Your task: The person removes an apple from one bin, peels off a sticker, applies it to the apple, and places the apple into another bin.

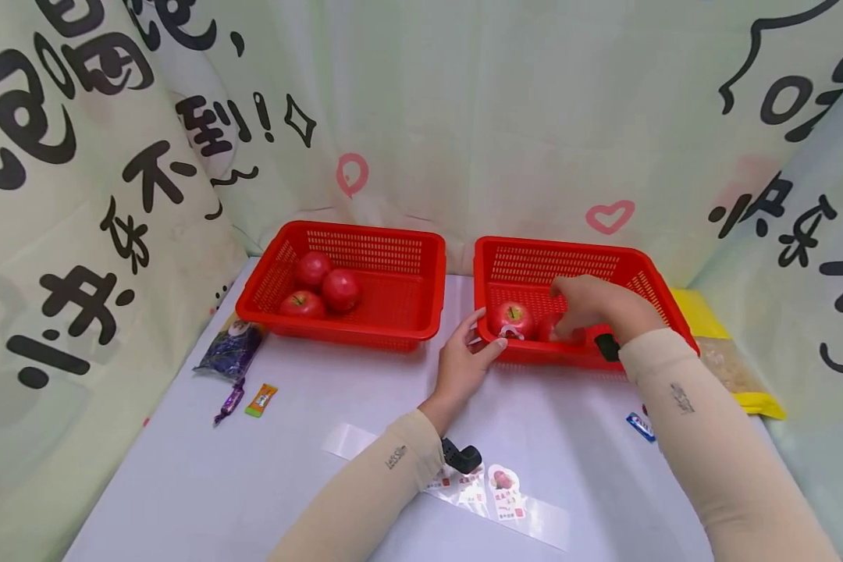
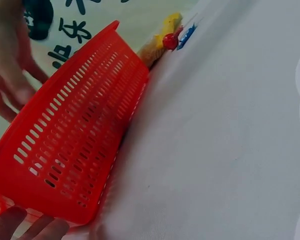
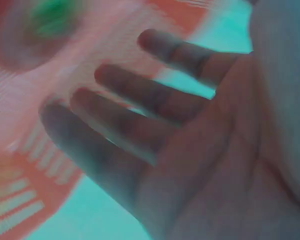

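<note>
My left hand grips the front left corner of the right red plastic basket, thumb at the rim and fingers along the side. In the left wrist view its fingertips lie against the end of that basket. An apple with a pale strip on its front sits inside, near this hand. Over the same basket, my right hand reaches down beside a second apple, which it partly hides. The right wrist view, blurred, shows the right hand's fingers spread, nothing within them.
The left red basket holds several apples. Left of it lie a dark packet, a purple candy and an orange-green candy. A clear strip with stickers lies in front; a blue candy and yellow bag lie right.
</note>
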Motion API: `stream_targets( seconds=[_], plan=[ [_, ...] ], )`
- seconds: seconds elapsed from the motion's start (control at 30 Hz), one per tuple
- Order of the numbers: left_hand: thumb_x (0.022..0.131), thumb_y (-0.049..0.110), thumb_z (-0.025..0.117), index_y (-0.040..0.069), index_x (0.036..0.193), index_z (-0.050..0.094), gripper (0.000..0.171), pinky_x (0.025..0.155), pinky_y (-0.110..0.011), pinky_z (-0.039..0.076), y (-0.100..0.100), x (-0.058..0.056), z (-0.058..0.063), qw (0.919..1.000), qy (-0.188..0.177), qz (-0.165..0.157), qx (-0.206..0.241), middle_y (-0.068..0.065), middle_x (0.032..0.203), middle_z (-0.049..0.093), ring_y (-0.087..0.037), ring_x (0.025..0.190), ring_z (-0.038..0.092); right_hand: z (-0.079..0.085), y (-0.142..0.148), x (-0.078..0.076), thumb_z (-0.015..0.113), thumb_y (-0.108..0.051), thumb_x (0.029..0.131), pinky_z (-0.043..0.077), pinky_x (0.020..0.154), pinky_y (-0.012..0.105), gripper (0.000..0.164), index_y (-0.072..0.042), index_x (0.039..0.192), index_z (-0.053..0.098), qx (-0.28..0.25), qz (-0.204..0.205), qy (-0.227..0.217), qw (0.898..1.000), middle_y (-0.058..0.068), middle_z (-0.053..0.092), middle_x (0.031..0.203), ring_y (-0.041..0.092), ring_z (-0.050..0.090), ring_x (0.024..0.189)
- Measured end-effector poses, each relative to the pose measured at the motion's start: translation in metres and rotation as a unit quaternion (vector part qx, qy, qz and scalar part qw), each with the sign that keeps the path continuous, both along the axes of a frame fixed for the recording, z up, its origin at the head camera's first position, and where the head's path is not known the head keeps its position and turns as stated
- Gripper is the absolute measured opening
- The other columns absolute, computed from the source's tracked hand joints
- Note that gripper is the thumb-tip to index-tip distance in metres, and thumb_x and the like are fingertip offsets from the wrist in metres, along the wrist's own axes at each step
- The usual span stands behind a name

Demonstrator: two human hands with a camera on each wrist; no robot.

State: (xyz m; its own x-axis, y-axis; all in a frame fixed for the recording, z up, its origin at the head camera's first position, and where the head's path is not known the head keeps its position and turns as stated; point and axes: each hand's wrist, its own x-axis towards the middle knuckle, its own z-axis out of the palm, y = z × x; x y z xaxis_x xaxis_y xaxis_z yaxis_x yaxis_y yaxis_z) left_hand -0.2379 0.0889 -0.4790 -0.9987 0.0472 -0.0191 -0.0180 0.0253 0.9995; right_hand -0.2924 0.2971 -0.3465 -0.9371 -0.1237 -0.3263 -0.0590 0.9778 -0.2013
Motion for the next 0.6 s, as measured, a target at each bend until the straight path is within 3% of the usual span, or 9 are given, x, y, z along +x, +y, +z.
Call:
stream_targets(
  seconds=[0.1,0.17,0.27,0.37,0.43,0.5,0.6],
  plan=[
    [0.096,0.028,0.080,0.035,0.155,0.052,0.066,0.098,-0.039,0.063,0.000,0.000,0.000,0.9999,0.004,-0.004,-0.010,-0.003,0.147,0.066,-0.023,0.122,0.070,0.012,-0.011,0.039,0.088,-0.036,0.086,0.062,0.093,0.060,0.076,0.000,0.144,0.055,-0.061,0.010,0.119,0.991,0.027,0.061,0.135,0.046,0.056,0.124],
    [0.096,0.028,0.080,0.034,0.156,0.051,0.067,0.098,-0.038,0.063,0.000,0.000,0.001,0.9997,0.008,-0.006,-0.020,-0.004,0.148,0.066,-0.023,0.123,0.070,0.009,-0.021,0.071,0.085,-0.035,0.090,0.062,0.092,0.057,0.061,0.000,0.135,0.062,-0.117,0.015,0.202,0.972,0.024,0.067,0.130,0.043,0.063,0.119],
    [0.097,0.029,0.079,0.031,0.157,0.051,0.067,0.097,-0.038,0.063,-0.003,0.000,0.004,0.9987,0.018,-0.010,-0.046,-0.004,0.148,0.065,-0.024,0.122,0.071,-0.013,-0.040,0.115,0.083,-0.026,0.092,0.065,0.081,0.038,0.035,-0.006,0.117,0.071,-0.218,0.014,0.277,0.936,0.014,0.076,0.112,0.029,0.071,0.099],
    [0.096,0.034,0.080,0.030,0.157,0.051,0.068,0.092,-0.033,0.065,-0.006,-0.001,0.008,0.9932,0.038,-0.013,-0.109,-0.004,0.140,0.071,-0.021,0.112,0.073,-0.044,-0.055,0.147,0.082,-0.016,0.092,0.060,0.074,0.021,0.017,-0.010,0.107,0.075,-0.307,0.008,0.296,0.905,0.005,0.078,0.100,0.014,0.070,0.086],
    [0.095,0.038,0.080,0.029,0.157,0.052,0.069,0.087,-0.029,0.064,-0.011,-0.002,0.011,0.9835,0.057,-0.012,-0.171,-0.003,0.132,0.074,-0.019,0.105,0.073,-0.066,-0.064,0.158,0.080,-0.011,0.093,0.059,0.072,0.018,0.011,-0.010,0.104,0.075,-0.360,-0.001,0.290,0.887,0.003,0.078,0.095,0.010,0.068,0.082],
    [0.093,0.045,0.079,0.029,0.159,0.050,0.074,0.085,-0.027,0.064,-0.016,-0.001,0.015,0.9672,0.079,-0.015,-0.241,-0.002,0.127,0.076,-0.018,0.103,0.074,-0.083,-0.070,0.163,0.078,-0.009,0.095,0.059,0.070,0.020,0.007,-0.009,0.102,0.075,-0.400,-0.014,0.280,0.873,0.004,0.077,0.093,0.009,0.068,0.079],
    [0.090,0.054,0.078,0.027,0.161,0.046,0.083,0.087,-0.029,0.064,-0.029,0.009,0.022,0.9406,0.103,-0.027,-0.322,-0.002,0.130,0.076,-0.018,0.109,0.074,-0.100,-0.074,0.163,0.075,-0.009,0.098,0.060,0.068,0.022,0.004,-0.007,0.102,0.074,-0.433,-0.039,0.258,0.863,0.008,0.076,0.092,0.012,0.070,0.078]
  ],
)
